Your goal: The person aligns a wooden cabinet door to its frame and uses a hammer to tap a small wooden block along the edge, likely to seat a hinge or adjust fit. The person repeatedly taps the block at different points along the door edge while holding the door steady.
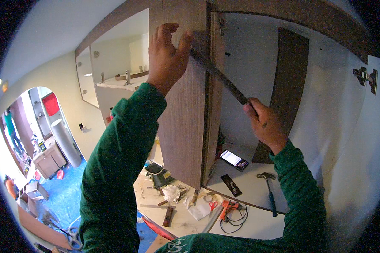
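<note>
My right hand (267, 122) is closed round the lower end of a long, narrow dark strip (221, 78). The strip slants up to the left, across the edge of a wood-grain cabinet panel (183, 126). Beside the strip's upper end, my left hand (168, 57) is raised in front of the panel, thumb apart from its bent fingers. Whether the left thumb touches the strip, I cannot tell. Inside the open cabinet, a dark board (288, 84) leans against the back wall.
On the cabinet floor lie a lit phone (234, 160), a black label plate (231, 185) and a claw hammer (270, 194). Below are red scissors (213, 205), an orange corded tool (229, 207) and scraps. Hinges (365, 79) jut at right. Blue sheeting (67, 189) covers the floor at left.
</note>
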